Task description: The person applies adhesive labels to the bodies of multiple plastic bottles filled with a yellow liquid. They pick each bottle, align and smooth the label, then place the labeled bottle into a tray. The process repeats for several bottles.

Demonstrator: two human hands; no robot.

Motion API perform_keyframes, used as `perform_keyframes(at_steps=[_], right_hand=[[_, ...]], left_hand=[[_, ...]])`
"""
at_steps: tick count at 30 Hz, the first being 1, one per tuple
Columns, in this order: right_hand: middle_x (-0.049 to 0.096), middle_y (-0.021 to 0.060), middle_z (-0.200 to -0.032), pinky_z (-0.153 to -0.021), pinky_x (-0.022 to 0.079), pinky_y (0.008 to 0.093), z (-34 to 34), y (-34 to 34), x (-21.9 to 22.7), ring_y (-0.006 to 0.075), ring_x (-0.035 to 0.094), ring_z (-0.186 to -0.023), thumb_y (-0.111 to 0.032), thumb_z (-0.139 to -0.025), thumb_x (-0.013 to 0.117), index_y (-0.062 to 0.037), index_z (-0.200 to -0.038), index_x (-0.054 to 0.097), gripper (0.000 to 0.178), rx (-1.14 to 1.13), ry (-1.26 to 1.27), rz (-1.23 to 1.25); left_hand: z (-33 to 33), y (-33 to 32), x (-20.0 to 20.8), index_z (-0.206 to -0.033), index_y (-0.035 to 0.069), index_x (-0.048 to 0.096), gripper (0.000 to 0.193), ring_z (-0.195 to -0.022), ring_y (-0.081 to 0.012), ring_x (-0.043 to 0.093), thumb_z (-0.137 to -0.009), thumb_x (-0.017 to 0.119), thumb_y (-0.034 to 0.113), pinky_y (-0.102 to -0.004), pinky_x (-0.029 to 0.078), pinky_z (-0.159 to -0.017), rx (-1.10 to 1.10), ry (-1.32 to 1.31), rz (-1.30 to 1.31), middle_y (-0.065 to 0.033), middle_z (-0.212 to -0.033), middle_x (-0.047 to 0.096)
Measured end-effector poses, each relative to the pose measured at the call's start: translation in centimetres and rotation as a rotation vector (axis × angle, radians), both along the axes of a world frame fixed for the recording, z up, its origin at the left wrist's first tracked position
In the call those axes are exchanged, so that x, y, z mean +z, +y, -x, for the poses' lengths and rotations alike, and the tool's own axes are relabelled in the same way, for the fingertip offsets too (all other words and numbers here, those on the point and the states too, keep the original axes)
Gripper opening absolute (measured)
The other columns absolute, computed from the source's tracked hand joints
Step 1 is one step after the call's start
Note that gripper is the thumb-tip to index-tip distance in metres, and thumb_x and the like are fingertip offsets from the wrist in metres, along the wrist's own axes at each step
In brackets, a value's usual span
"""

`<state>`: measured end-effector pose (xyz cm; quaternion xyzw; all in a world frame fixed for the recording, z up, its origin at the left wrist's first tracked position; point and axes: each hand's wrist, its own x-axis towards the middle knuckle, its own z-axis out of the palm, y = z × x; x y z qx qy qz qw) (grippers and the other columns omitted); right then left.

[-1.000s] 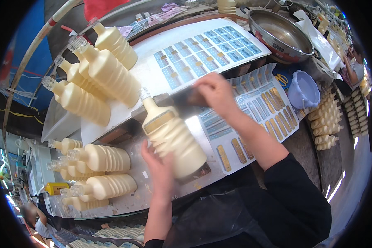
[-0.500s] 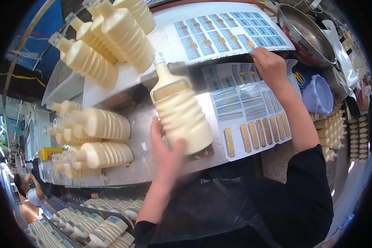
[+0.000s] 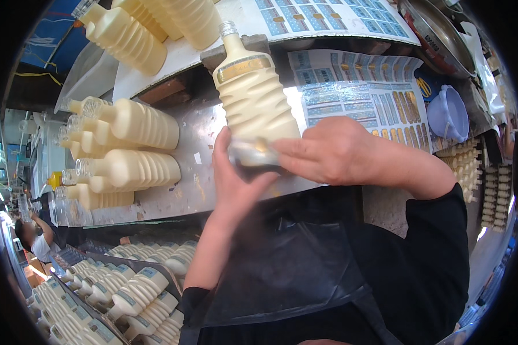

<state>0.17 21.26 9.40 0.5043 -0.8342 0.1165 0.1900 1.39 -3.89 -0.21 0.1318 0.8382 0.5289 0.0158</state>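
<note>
A cream plastic bottle (image 3: 254, 103) with wavy ridges and a gold label near its shoulder lies tilted on the table, its neck on a grey block (image 3: 212, 56). My left hand (image 3: 231, 187) cups its lower end, fingers along the left side and thumb under the base. My right hand (image 3: 336, 150) is closed, its fingertips pinching a small label (image 3: 255, 152) with a gold patch, blurred by motion, against or just over the bottle's lower part. Whether the label touches the bottle, I cannot tell.
Cream bottles (image 3: 147, 123) lie stacked at left; others (image 3: 126, 43) stand on the raised white board. Label sheets (image 3: 336, 106) lie at right and on the board (image 3: 305, 17). A lilac bucket (image 3: 449, 115) and metal pan (image 3: 443, 40) are farther right. Labelled bottles (image 3: 135, 293) fill crates lower left.
My right hand has come from the label sheet on the board down to the bottle's lower end, bringing a label. My left hand stays at the bottle's base. The whole view has shifted.
</note>
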Motion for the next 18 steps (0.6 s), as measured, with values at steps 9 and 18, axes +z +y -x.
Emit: perform_keyframes(at_steps=[9,18], right_hand=[[0.072,0.0089,-0.127,-0.050,0.047,0.0276,0.8,1.9,-3.6,0.0127,0.059,-0.057,-0.008,-0.079,0.070,-0.0084,-0.105,0.076,0.027,-0.004,0.152,0.040],[0.073,0.0064,-0.118,-0.054,0.053,0.0315,0.3,3.9,-7.1,0.0167,0.066,-0.066,-0.015,-0.083,0.071,-0.0151,-0.115,0.073,0.032,-0.138,0.035,0.138]], left_hand=[[1.7,2.1,-0.8,-0.151,-0.002,0.028,0.078,-0.143,-0.0313,0.038,-0.097,0.069,0.037,-0.0439,0.029,-0.120,0.111,-0.175,-0.404,-0.0230,-0.150,0.039],[1.3,2.5,-1.8,-0.150,-0.004,0.029,0.070,-0.142,-0.0296,0.038,-0.102,0.064,0.032,-0.0424,0.028,-0.121,0.109,-0.085,-0.446,-0.0226,-0.150,0.039]])
